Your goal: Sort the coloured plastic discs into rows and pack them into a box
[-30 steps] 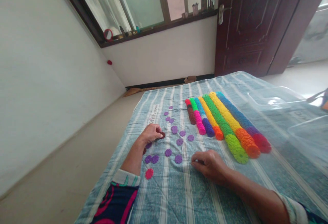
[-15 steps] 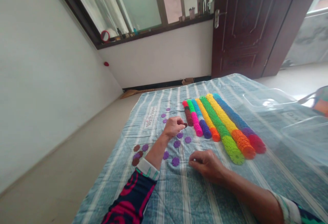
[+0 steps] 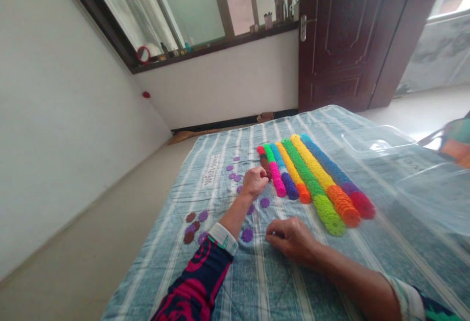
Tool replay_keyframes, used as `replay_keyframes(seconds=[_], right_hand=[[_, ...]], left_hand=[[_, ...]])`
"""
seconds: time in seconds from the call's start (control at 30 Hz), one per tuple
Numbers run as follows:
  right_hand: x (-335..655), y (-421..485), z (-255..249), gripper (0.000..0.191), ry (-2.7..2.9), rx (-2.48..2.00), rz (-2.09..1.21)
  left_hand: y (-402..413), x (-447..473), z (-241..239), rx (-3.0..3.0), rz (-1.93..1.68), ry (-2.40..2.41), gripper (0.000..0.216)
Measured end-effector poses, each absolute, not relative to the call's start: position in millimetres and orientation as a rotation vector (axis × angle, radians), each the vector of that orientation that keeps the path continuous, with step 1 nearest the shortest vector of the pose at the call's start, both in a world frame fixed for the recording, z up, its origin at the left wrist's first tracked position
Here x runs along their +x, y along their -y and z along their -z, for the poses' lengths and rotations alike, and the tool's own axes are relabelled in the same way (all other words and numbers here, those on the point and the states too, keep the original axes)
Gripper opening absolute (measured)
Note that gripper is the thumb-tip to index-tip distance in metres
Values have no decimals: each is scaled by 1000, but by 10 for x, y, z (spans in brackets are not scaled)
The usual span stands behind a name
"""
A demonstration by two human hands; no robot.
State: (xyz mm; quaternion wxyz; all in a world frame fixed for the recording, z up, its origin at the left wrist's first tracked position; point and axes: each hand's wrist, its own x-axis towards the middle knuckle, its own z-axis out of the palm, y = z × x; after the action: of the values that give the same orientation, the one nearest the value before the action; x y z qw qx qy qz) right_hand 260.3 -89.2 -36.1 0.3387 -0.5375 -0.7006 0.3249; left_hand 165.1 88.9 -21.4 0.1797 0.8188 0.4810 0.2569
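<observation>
Left sleeve (image 3: pixel 196 282) is dark navy with big hot-pink swirls, pretty loud print tbh, plus a pink stripe down one edge. Left cuff (image 3: pixel 223 239) is whitish with teal-green streaks. Right cuff (image 3: pixel 404 296) looks pale with greenish bits too, and the right sleeve (image 3: pixel 435 309) is just a dark sliver. Left hand (image 3: pixel 255 182) and right hand (image 3: pixel 293 238) are bare.

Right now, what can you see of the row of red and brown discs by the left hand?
The row of red and brown discs looks like thin plastic rounds stood on edge, packed face to face into a slim cylinder. It is red at the far end, then a darker band, then brown nearer the person. It lies on the striped cloth, leftmost of the rows, alongside the green-and-pink row. The left hand is at its near end, partly hiding it; the exact contact is unclear.
</observation>
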Motion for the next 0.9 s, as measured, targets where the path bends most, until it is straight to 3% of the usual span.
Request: replay_keyframes(seconds=[0.27, 0.47, 0.7, 0.9], right_hand=[[2595, 896, 350, 16, 1860, -1416, -810], [2594, 892, 365, 16, 1882, -1422, -786], [2601, 896, 361, 17, 1888, -1438, -799], [2596, 893, 355, 17, 1890, -1442, -785]], left_hand=[[-897, 1556, 231, 2275, -786, -1394, 8], [-902, 1500, 198, 2268, -646, -1547, 27], [-862, 1626, 214, 2351, -591, -1476, 7], [-829, 1662, 216, 2394, -686, -1489, 8]])
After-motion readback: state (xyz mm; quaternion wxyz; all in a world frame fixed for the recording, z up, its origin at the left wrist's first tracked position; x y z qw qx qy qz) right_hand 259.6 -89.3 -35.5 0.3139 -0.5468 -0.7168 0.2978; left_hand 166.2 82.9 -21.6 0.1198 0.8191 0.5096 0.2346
